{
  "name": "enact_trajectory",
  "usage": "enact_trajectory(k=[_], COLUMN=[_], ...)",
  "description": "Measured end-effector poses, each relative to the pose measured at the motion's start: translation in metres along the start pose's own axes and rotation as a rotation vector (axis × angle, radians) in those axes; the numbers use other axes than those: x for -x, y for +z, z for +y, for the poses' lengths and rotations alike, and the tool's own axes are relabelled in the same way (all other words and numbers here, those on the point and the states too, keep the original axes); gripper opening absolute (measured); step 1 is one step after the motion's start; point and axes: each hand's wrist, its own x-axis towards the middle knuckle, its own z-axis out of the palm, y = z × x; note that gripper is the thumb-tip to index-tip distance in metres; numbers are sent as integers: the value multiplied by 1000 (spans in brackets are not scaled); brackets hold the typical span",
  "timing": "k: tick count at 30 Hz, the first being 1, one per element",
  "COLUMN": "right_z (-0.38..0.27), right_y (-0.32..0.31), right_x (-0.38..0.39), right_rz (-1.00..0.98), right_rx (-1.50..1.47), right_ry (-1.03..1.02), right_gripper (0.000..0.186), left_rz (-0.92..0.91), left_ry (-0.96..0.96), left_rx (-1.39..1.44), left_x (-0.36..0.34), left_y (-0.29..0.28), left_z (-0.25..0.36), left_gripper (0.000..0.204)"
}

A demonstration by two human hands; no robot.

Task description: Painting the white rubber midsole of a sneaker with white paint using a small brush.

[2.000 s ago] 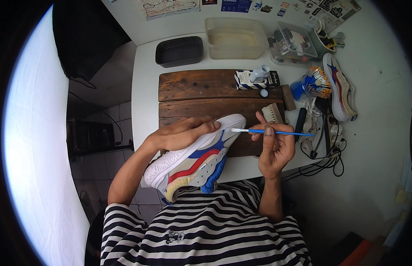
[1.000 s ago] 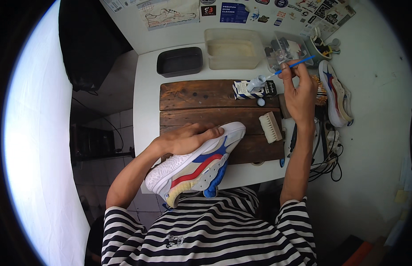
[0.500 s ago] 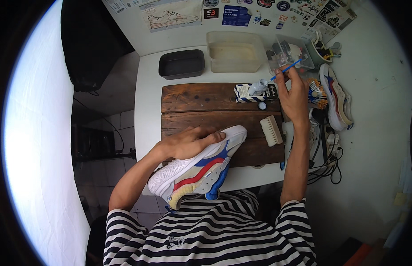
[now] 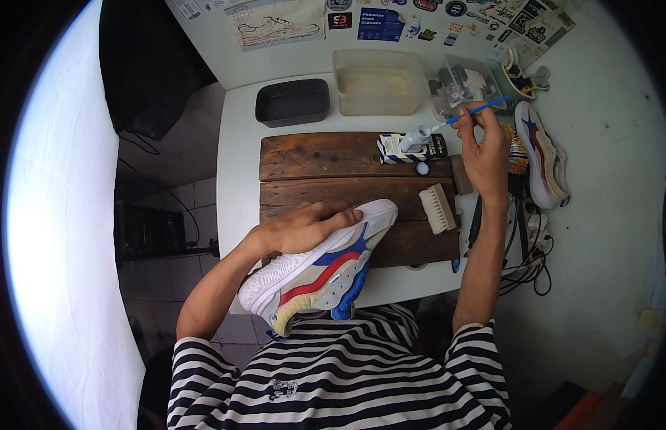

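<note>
My left hand [image 4: 308, 228] grips a sneaker [image 4: 326, 276] by its sole, tilted on its side over the near edge of the board. The shoe has a white sole and beige, red and blue panels, its toe pointing up and right. Between the thumb and fingers of my right hand [image 4: 483, 147] is a thin blue paintbrush [image 4: 475, 113]. Its pale tip is at the mouth of a small uncapped bottle [image 4: 417, 138], which leans on a black-and-white box [image 4: 391, 149]. A round cap [image 4: 422, 168] lies just in front of the box.
The wooden board [image 4: 304, 190] carries a wood-backed scrubbing brush [image 4: 438, 209] at right. Behind it stand a black tray [image 4: 293, 102] and a translucent tub [image 4: 379, 86]. A clear box [image 4: 465, 82], a second sneaker [image 4: 539, 158] and tangled cables [image 4: 537, 269] line the right side.
My right hand has shifted slightly right, and the paintbrush now lies at a flatter angle with its tip drawn to the bottle's mouth. My left hand and the sneaker have barely moved.
</note>
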Motion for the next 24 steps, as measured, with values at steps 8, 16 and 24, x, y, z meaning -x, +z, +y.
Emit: enact_trajectory(k=[8,16,24], right_z=[3,10,11], right_y=[2,-5,-10], right_x=[16,21,22], right_rz=[-94,-79,-52], right_rx=[-35,-54,-32], right_ry=[-62,-64,-78], right_gripper=[14,13,15], left_rz=[29,32,33], left_ry=[32,-5,-7], left_rx=[-9,-8,7], left_x=[-8,-5,-3], left_y=[3,3,3], left_z=[-10,-6,-7], left_gripper=[86,84,86])
